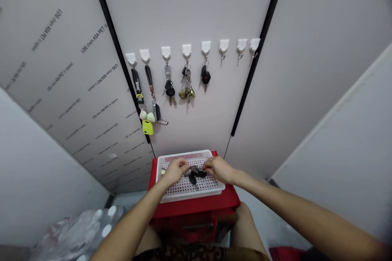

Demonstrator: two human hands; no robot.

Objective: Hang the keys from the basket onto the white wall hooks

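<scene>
A bunch of keys (193, 175) with black heads and metal parts is in a white perforated plastic basket (192, 198). My left hand (177, 169) reaches over the basket from the left, fingertips pinched at the metal end of the bunch. From the right, my right hand (219, 169) pinches the other side, near a black key fob (200, 174). One key with a black head (192, 180) points down toward the basket floor. A small pale yellow item (163, 172) lies at the basket's left end, partly behind my left hand.
The basket stands on a red box (196, 208) before my knees. Several white hooks line the wall panel; five hold keys, including a black lanyard (136, 83) with a lime-green tag (147, 127). The three right hooks (223, 49) hold nothing. Plastic-wrapped bottles (102, 220) stand lower left.
</scene>
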